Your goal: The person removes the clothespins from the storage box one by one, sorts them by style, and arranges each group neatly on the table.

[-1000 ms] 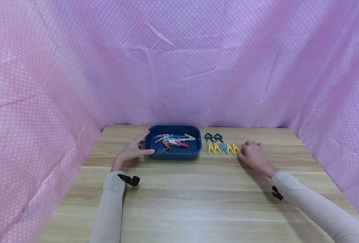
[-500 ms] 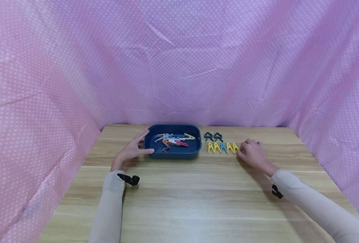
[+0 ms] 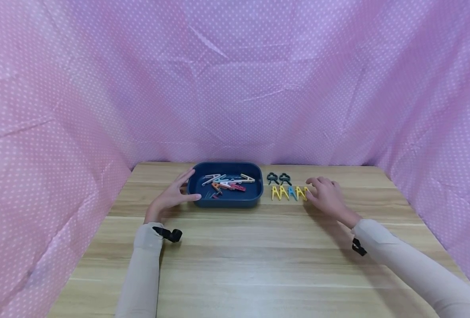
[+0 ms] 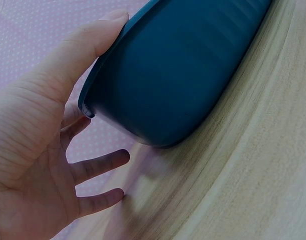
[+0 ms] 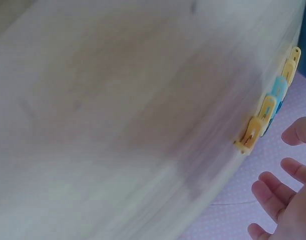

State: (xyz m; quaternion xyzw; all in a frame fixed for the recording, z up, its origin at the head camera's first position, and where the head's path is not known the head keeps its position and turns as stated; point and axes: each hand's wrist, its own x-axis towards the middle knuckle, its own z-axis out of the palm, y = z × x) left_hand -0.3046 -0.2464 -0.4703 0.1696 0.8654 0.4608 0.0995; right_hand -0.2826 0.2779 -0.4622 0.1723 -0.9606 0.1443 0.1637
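Observation:
A dark blue plastic bin (image 3: 229, 204) with several mixed clothespins (image 3: 236, 188) inside stands at the back of the table. My left hand (image 3: 171, 196) spans its left end, thumb on the front rim and fingers reaching to the back rim. In the left wrist view the thumb lies along the rim of the bin (image 4: 168, 75), and the lower fingers spread free below it. Right of the bin runs a row of yellow clothespins (image 3: 274, 193) with one blue clothespin (image 3: 292, 193) among them. My right hand (image 3: 328, 198), fingers apart and nothing between them, hovers at the right-end yellow clothespin (image 5: 252, 135).
Two dark green cloud-shaped clips (image 3: 285, 178) lie behind the row. A wood-grain table (image 3: 235, 265) extends toward me, and a pink dotted curtain (image 3: 235, 88) surrounds its back and sides. Both wrists carry a black camera strap (image 3: 173, 235).
My right hand has let go of the last yellow clothespin at the right end; its fingers have spread and moved slightly left over it. The left hand has stayed at the bin.

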